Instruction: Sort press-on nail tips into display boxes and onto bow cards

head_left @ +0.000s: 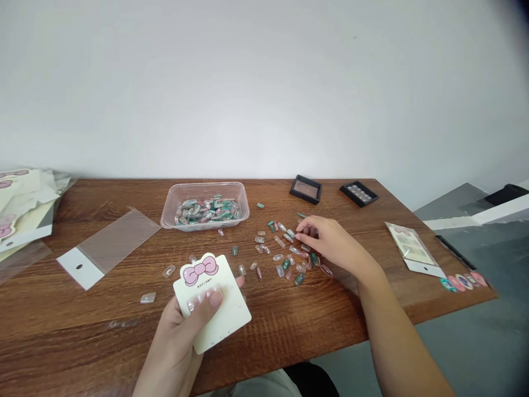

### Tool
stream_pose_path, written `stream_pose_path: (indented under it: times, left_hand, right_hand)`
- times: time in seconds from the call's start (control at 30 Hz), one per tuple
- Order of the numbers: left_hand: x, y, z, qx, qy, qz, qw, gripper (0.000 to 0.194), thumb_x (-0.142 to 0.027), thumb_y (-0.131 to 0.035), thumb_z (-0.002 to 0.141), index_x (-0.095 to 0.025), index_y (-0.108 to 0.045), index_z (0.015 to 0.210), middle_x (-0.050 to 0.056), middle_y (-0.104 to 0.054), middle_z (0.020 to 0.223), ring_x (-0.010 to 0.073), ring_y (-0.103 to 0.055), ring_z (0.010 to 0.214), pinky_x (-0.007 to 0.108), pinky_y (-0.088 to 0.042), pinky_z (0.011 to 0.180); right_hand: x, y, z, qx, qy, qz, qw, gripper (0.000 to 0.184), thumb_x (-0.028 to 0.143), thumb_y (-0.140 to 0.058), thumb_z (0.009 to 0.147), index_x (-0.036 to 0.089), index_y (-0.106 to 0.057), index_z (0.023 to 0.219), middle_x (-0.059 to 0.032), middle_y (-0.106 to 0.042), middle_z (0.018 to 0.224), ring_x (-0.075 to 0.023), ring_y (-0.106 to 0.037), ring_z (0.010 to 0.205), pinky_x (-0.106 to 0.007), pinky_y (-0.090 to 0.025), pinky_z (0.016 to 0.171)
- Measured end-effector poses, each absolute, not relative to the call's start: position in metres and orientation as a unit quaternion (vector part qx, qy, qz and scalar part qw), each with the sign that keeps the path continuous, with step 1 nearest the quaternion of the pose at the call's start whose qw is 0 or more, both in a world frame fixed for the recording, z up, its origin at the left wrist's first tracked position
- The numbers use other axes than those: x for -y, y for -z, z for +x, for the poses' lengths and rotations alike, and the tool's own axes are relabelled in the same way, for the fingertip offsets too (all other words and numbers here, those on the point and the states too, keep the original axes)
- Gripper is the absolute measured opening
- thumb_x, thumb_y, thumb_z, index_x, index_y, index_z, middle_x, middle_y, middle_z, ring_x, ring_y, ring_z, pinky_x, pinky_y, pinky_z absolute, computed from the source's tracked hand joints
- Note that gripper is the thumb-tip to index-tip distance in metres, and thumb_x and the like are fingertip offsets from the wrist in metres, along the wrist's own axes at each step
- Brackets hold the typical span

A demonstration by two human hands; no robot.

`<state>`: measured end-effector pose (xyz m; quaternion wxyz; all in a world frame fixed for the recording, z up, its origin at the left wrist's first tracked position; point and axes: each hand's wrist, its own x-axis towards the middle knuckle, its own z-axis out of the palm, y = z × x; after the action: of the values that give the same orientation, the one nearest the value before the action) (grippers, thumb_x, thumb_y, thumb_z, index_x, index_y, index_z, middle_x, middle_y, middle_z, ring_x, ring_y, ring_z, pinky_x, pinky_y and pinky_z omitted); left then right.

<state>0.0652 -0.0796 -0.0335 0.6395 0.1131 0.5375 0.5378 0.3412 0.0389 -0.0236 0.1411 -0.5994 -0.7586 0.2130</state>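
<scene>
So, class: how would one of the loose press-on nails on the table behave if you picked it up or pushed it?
A press-on nail is probably very light. Its glossy, curved shell likely slides or rocks when nudged on the smooth wooden tabletop, and its thin edge may be hard to pinch.

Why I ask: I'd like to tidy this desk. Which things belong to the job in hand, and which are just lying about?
In use:
left hand holding a bow-printed card
right hand at the loose press-on nails
plastic tub of nails

Probably just lying about:
two black display boxes
clear sleeve
black pen
coloured stickers
</scene>
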Motion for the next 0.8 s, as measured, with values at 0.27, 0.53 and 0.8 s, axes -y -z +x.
stream_pose_path:
  times: [0.27,0.53,0.8]
  left_hand:
    - [0.079,0.033,0.066,-0.545,-0.532,0.113,0.638,0.074,-0.041,-0.095,0.060,-0.013,-0.071,0.124,0.016,-0.081,0.103,0.0392,-0.075,0.103,0.041,-0.065,0.081]
    - [0.079,0.033,0.066,-0.542,-0.532,0.114,0.641,0.074,-0.039,-0.094,0.062,-0.012,-0.069,0.126,0.017,-0.081,0.102,0.0391,-0.075,0.104,0.040,-0.065,0.081]
    - [0.079,0.032,0.065,-0.539,-0.530,0.116,0.645,0.089,-0.040,-0.094,0.061,-0.015,-0.061,0.140,0.016,-0.081,0.104,0.0394,-0.075,0.103,0.042,-0.064,0.083]
  right_hand:
    - [-0.039,0.021,0.336,0.762,-0.160,-0.609,0.152,0.009,0.019,-0.065,0.090,0.024,-0.063,0.082,0.0020,-0.071,0.085,-0.0178,-0.065,0.079,-0.030,-0.044,0.071]
    - [-0.037,0.018,0.341,0.787,-0.177,-0.574,0.142,0.008,0.021,-0.063,0.092,0.024,-0.064,0.084,0.0013,-0.070,0.087,-0.0177,-0.064,0.080,-0.031,-0.044,0.072]
    - [-0.036,0.017,0.349,0.795,-0.244,-0.541,0.128,0.009,0.027,-0.066,0.090,0.026,-0.070,0.098,-0.0007,-0.071,0.097,-0.0199,-0.066,0.091,-0.034,-0.049,0.082]
